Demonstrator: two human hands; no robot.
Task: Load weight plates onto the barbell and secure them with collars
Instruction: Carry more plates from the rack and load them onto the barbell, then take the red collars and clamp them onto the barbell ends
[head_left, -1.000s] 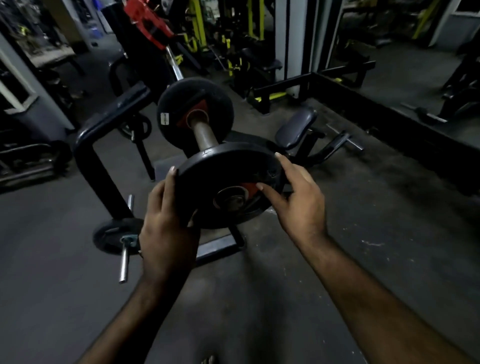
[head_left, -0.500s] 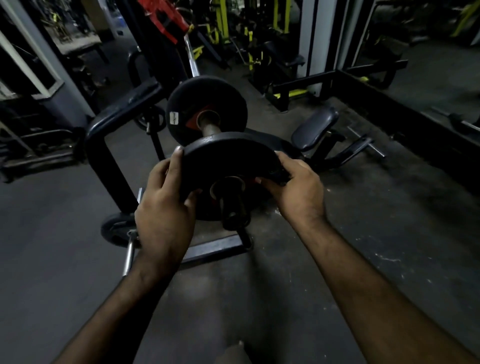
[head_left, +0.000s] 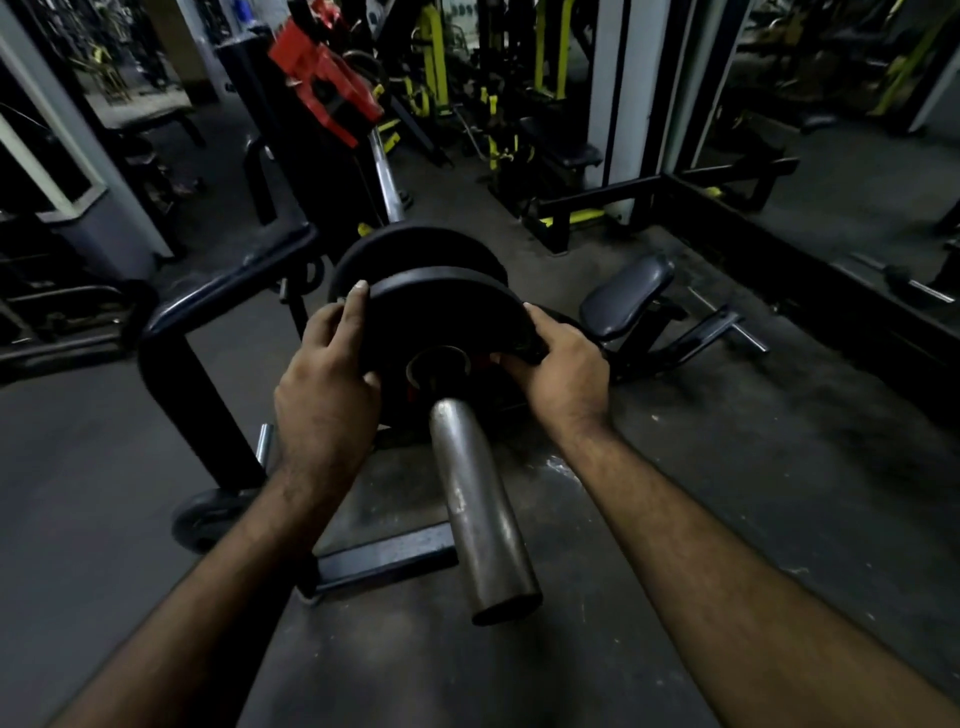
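A black weight plate (head_left: 441, 317) sits on the steel barbell sleeve (head_left: 478, 509), which points toward me. My left hand (head_left: 327, 395) grips the plate's left rim, fingers curled over the edge. My right hand (head_left: 558, 374) grips its right rim, thumb near the centre hole. Just behind it on the same sleeve is a second black plate (head_left: 415, 249), close to the held one. No collar is visible.
A black tubular rack frame (head_left: 208, 306) stands at the left with a small plate (head_left: 208, 519) on the floor by its foot. A padded black seat (head_left: 623, 296) is at the right. Gym machines, a red part (head_left: 322, 88) and yellow frames fill the background.
Both hands have slid the held plate along the sleeve away from me, toward the rear plate. More bare sleeve now shows in front of it. The view has tilted down.
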